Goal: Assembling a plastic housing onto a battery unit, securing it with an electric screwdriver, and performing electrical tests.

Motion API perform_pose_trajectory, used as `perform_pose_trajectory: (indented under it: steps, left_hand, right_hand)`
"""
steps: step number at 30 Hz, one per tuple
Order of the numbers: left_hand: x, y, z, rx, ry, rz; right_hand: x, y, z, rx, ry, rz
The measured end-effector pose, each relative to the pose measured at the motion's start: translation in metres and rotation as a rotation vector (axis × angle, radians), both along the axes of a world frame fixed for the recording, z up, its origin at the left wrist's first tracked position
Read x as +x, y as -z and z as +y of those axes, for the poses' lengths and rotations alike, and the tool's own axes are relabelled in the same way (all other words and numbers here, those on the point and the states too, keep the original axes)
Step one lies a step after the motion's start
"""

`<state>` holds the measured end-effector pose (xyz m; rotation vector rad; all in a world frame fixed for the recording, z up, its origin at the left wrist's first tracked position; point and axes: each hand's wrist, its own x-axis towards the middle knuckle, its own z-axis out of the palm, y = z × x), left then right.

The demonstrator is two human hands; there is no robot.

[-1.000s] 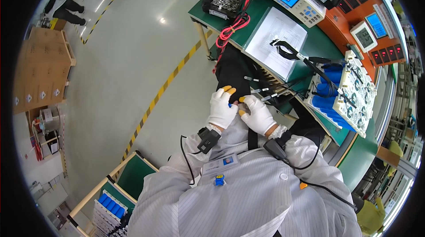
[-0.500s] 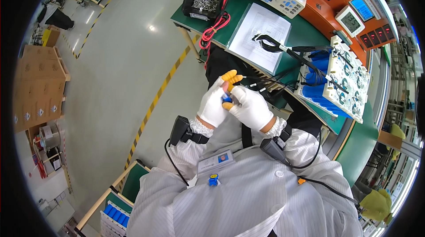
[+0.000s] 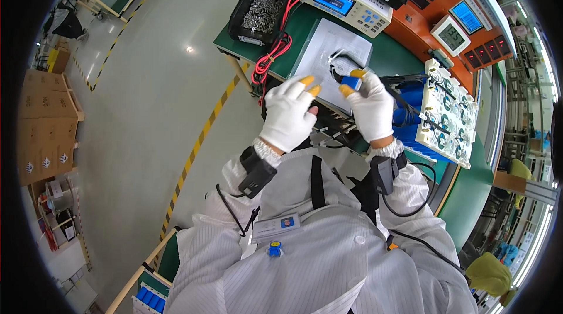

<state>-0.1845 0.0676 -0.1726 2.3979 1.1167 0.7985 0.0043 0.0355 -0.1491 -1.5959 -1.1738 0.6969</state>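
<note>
My right hand [image 3: 374, 109], in a white glove with yellow fingertips, pinches a small blue block [image 3: 352, 83] between thumb and fingers above the paper sheets. To its left, my left hand [image 3: 290, 113], gloved alike, is open and empty, its fingers apart near the table's front edge. Thin black wires [image 3: 339, 59] curve over the sheets behind the blue block; whether they join it I cannot tell. Right of my right hand stands a battery pack [image 3: 448, 113] of blue cells in white frames, with black cables on it. Printed sheets [image 3: 319, 50] lie on the green table.
A bench meter [image 3: 346, 0] with a lit screen and red leads [image 3: 272, 59] stands behind the sheets, beside black bins of small metal parts [image 3: 264, 13]. An orange panel [image 3: 437, 18] holds displays and a small clock-like unit [image 3: 450, 36]. Cardboard boxes [image 3: 47, 129] stand far left.
My hands have come apart and moved forward, the left to the left, the right to the right over the sheets. The blue block now shows plainly in my right hand.
</note>
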Motion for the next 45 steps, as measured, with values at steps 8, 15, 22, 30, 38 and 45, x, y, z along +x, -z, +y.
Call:
perform_pose_trajectory:
  steps: [8, 15, 22, 30, 38, 45]
  left_hand:
    - [0.005, 0.016, 0.000, 0.120, 0.000, 0.164]
    - [0.003, 0.018, 0.004, 0.129, -0.020, 0.118]
    - [0.000, 0.019, 0.007, 0.085, -0.014, 0.115]
    - [-0.002, 0.022, 0.006, 0.048, -0.016, 0.082]
    - [0.001, 0.023, 0.007, 0.041, -0.025, 0.046]
    - [0.002, 0.019, 0.003, 0.045, -0.036, 0.119]
  right_hand:
    - [0.013, 0.013, 0.013, -0.157, 0.031, -0.299]
    - [0.009, 0.018, 0.016, -0.162, -0.095, -0.384]
    - [0.008, 0.016, 0.028, -0.249, -0.195, -0.455]
    - [0.009, 0.017, 0.033, -0.257, -0.248, -0.534]
    - [0.003, 0.016, 0.037, -0.205, -0.280, -0.666]
    - [-0.003, 0.008, 0.037, -0.242, -0.236, -0.702]
